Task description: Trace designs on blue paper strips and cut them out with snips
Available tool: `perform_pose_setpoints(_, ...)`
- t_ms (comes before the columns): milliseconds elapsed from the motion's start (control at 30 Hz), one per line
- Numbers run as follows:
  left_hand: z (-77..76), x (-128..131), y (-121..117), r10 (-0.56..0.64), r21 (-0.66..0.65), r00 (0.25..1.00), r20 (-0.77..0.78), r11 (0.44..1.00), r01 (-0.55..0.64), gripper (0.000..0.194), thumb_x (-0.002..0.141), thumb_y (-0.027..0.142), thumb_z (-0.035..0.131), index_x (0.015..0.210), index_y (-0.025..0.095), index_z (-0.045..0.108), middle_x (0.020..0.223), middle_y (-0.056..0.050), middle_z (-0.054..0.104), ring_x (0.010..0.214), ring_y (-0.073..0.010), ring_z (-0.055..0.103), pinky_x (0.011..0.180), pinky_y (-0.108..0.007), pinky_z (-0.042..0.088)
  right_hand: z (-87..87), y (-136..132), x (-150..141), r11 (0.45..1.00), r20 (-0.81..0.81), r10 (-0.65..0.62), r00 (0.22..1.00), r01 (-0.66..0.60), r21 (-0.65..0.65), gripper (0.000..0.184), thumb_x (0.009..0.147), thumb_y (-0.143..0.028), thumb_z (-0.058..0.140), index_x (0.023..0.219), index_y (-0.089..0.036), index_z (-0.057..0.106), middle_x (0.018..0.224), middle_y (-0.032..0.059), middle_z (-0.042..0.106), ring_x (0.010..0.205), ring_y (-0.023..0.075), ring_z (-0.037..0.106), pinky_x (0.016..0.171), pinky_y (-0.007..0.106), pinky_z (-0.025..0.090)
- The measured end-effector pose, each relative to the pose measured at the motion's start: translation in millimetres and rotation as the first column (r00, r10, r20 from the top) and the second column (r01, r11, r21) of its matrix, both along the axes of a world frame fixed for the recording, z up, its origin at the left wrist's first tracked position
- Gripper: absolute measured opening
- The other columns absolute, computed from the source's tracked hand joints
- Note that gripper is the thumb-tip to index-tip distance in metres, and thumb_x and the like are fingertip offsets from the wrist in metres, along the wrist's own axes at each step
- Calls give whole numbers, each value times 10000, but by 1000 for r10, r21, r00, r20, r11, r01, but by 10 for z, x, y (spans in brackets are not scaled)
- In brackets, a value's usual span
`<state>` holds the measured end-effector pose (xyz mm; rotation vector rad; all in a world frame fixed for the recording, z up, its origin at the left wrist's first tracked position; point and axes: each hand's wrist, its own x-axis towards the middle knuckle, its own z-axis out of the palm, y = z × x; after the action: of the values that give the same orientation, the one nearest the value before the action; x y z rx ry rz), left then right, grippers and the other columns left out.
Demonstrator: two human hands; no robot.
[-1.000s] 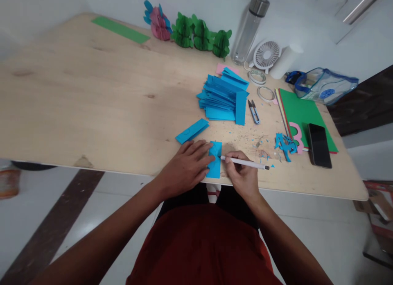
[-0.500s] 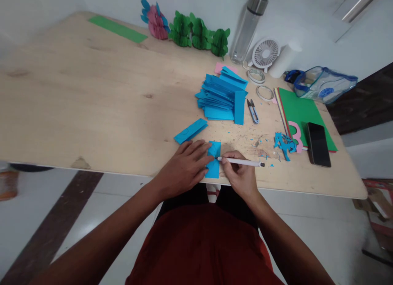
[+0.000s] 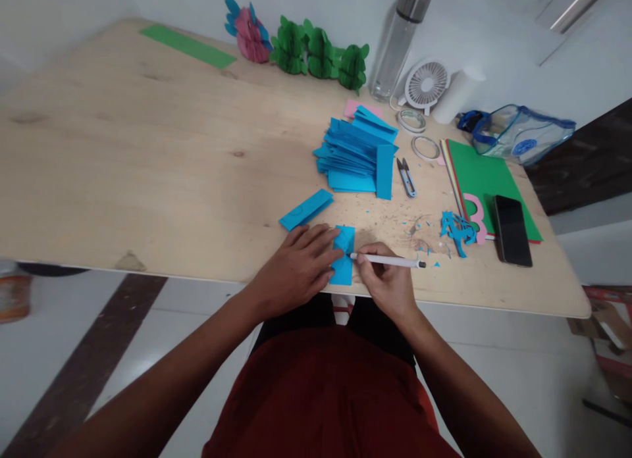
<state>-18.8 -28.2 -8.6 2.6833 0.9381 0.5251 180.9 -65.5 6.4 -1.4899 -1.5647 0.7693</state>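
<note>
Near the table's front edge lies a small blue paper strip. My left hand rests flat with its fingers spread, the fingertips pressing on the strip's left side. A white pen is gripped in my right hand, its tip touching the strip by my left fingertips. Part of the strip is covered by those fingers. Just beyond my left hand is a folded blue paper piece with a curved line drawn on it. Farther back sits a pile of folded blue papers.
Thread snips, tape rolls, blue scraps and a phone on green paper lie to the right. Along the wall stand green paper decorations, a bottle and a fan.
Both hands and the pen stay almost in the same place over the blue strip. The whole view has shifted very slightly.
</note>
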Motion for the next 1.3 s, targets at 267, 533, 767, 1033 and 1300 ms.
perform_pose_setpoints(267, 1, -1, 2, 2, 10, 1000, 2, 1000, -2, 333, 934, 209, 457, 1226, 204, 617, 1436, -149, 526, 1367, -338, 414, 1093, -567, 353, -11, 6, -10, 999, -46, -37, 998, 36, -18, 85, 867, -257, 575, 827, -213, 636, 701, 0, 644, 587, 137, 574, 546, 263, 474)
perform_pose_setpoints(533, 13, -8, 9, -7, 1, 1000, -2, 1000, 7, 327, 934, 206, 467, 1215, 220, 632, 1435, -139, 530, 1369, -329, 416, 1097, -563, 353, -32, 29, -5, 1000, -19, -8, 1000, 8, -10, 96, 873, -258, 567, 825, -215, 639, 735, 19, 662, 627, 149, 594, 559, 269, 475)
perform_pose_setpoints(767, 9, -7, 7, -2, -11, 1000, 17, 1000, 2, 325, 931, 202, 464, 1202, 215, 643, 1433, -134, 539, 1369, -343, 418, 1097, -572, 354, -34, 32, -4, 1000, -37, -8, 999, 7, -26, 85, 873, -256, 571, 832, -219, 636, 725, 13, 658, 608, 147, 594, 542, 264, 473)
perform_pose_setpoints(1033, 5, -7, 12, -13, 2, 1000, -12, 1000, 13, 327, 943, 208, 448, 1216, 203, 627, 1440, -157, 521, 1368, -346, 417, 1084, -584, 358, -22, 17, 13, 1000, 33, 6, 999, -6, 5, 102, 882, -257, 558, 831, -216, 637, 718, 12, 650, 604, 145, 577, 569, 277, 454)
perform_pose_setpoints(1300, 39, -2, 8, -7, -20, 1000, -23, 1000, 6, 315, 942, 202, 449, 1198, 204, 633, 1439, -157, 521, 1374, -342, 414, 1088, -577, 358, -9, -22, 22, 1000, 55, -12, 998, 12, -1, 97, 885, -260, 560, 842, -213, 633, 741, 28, 660, 659, 165, 600, 583, 282, 469)
